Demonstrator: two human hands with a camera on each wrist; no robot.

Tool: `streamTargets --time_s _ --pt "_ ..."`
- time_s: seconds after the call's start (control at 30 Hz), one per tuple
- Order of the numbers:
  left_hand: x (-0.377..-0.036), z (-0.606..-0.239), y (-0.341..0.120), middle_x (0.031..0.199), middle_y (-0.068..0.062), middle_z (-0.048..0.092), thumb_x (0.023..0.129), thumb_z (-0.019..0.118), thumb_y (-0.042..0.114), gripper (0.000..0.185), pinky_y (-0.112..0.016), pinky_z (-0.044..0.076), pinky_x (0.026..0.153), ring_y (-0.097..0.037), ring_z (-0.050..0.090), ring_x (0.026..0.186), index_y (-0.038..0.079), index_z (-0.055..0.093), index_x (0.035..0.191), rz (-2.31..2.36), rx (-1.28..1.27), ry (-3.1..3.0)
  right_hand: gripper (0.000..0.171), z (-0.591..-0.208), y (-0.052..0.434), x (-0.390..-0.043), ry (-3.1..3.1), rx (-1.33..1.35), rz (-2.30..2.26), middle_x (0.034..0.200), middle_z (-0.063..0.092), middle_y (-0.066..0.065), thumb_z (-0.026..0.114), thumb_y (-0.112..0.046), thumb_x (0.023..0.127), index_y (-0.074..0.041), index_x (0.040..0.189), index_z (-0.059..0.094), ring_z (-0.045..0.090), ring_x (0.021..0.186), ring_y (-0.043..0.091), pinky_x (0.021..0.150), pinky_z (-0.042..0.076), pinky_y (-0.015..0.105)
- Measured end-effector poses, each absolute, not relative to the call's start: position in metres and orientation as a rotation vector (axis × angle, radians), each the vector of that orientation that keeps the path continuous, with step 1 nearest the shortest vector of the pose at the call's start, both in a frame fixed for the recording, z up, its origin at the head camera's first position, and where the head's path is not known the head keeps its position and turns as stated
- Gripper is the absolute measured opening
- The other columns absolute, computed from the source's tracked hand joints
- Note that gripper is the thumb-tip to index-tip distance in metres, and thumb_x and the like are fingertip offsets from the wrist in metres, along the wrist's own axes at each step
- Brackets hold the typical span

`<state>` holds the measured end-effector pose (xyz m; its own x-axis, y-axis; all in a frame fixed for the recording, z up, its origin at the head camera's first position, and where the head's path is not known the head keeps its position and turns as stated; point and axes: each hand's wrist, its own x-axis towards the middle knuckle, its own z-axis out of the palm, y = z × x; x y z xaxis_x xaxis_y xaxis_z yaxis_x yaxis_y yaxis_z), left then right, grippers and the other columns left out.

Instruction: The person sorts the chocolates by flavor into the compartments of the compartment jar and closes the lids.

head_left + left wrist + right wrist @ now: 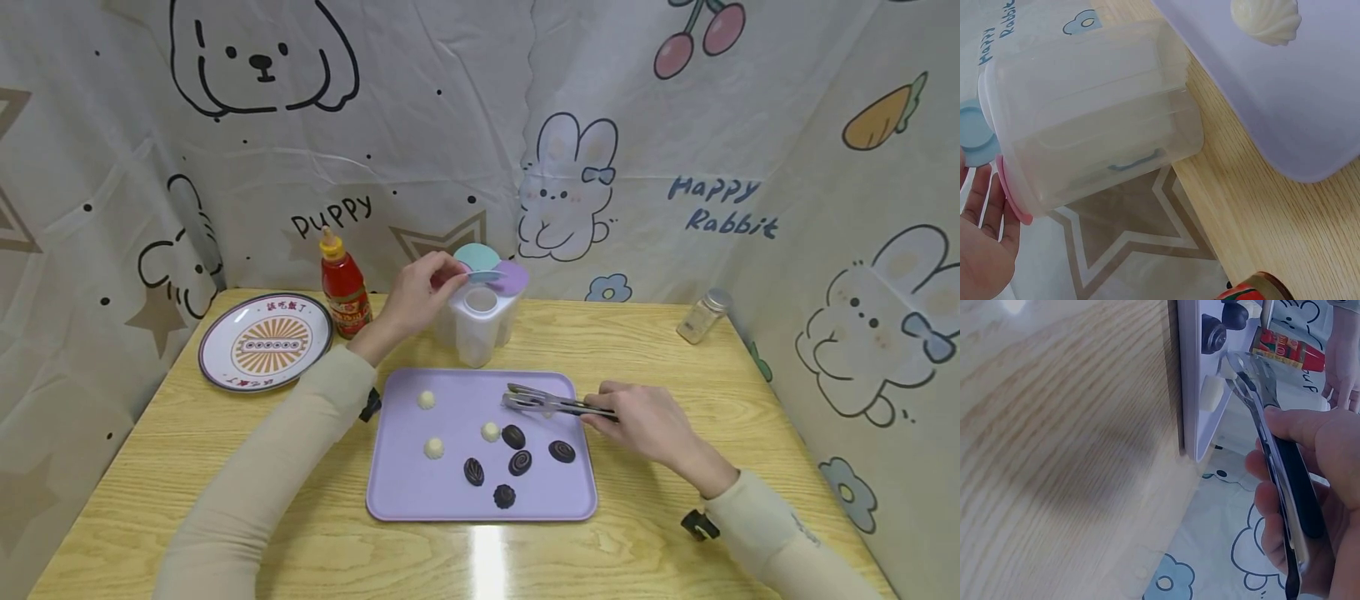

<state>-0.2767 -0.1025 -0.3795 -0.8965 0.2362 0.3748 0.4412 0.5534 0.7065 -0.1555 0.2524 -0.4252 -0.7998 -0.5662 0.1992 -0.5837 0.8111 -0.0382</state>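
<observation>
Cartoon-printed cloth walls in a wooden table (660, 350) on three sides. At its ten o'clock lies a patterned plate (265, 342), with a red sauce bottle (343, 287) just beside it. Next, the left hand (416, 296) reaches to twelve o'clock, wrist raised, fingertips pinching a flip lid (486, 274) on the clear container (480, 321); a hard pull there could tip the light container toward the bottle. Below it sits the purple tray (405, 492), with white candies (433, 448) toward its nine o'clock and dark chocolates (517, 461) near its five o'clock. At the tray's three o'clock the right hand (648, 421) lies low, fingers wrapped round the tongs (555, 403), whose tips are nearly closed on a small pale candy. That smooth candy could slip out if the squeeze slackens. A small jar (702, 317) stands at the table's two o'clock.
</observation>
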Motion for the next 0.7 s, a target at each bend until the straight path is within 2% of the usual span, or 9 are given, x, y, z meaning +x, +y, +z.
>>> streamTargets --time_s 0.33,0.7 --pt "-0.277 -0.379 -0.102 0.111 -0.011 0.071 0.105 0.067 0.021 0.017 -0.032 0.052 0.085 -0.024 0.061 0.096 0.007 0.07 0.114 -1.276 -0.577 -2.541 0.019 -0.413 0.254 -0.16 -2.734 0.892 0.206 0.084 0.073 -0.003 0.081 -0.028 0.092 -0.014 0.104 0.083 0.047 0.058 0.0 0.049 0.037 0.019" --pt "-0.276 -0.378 -0.103 0.112 -0.012 0.071 0.105 0.067 0.021 0.017 -0.031 0.051 0.084 -0.024 0.061 0.096 0.007 0.07 0.115 -1.282 -0.58 -2.544 0.02 -0.376 0.245 -0.17 -2.599 0.864 0.224 0.086 0.076 0.001 0.082 -0.027 0.091 -0.013 0.104 0.084 0.051 0.054 0.003 0.047 0.034 0.021"
